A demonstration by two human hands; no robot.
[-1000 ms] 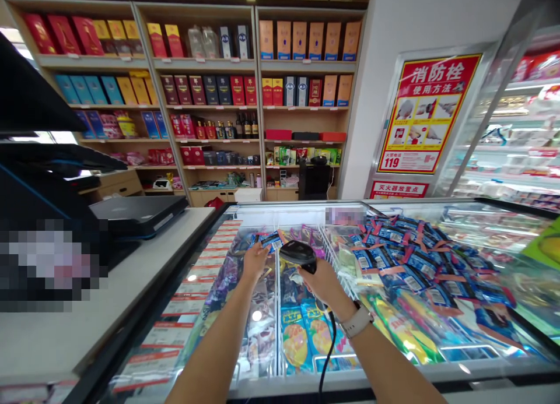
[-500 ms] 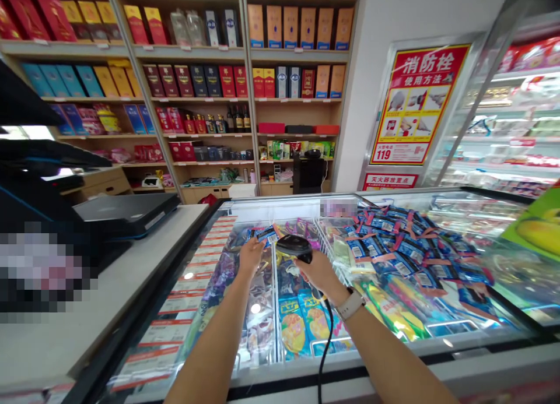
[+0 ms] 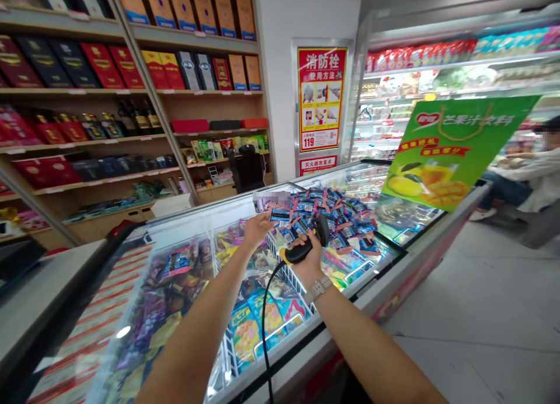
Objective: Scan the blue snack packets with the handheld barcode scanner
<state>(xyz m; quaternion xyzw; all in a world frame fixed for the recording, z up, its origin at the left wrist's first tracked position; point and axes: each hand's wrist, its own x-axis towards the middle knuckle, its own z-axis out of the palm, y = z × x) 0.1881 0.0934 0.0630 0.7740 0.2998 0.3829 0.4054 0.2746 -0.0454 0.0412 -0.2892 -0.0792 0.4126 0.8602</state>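
My right hand (image 3: 307, 257) is wrapped round the handle of a black and yellow barcode scanner (image 3: 299, 252), its head up over the pile and its black cord hanging towards me. My left hand (image 3: 257, 228) pinches the edge of a blue packet (image 3: 280, 216) at the near left side of a heap of blue and pink packets (image 3: 345, 214) on the chest freezer. More packets of that kind (image 3: 178, 260) lie in the freezer's left section. My left fingertips are small in view and partly hidden.
Under the glass rim of the chest freezer (image 3: 245, 392), wire dividers separate colourful ice-cream packs (image 3: 245, 328). A green mango-drink box (image 3: 437, 153) stands at its right end. Boxed goods fill the shelves (image 3: 210, 92) behind. A seated person (image 3: 525, 176) is at far right.
The view has turned right. My left hand has moved from the left section to the heap, leaving blue packets behind there. The scanner has moved right too, its head now pointing away.
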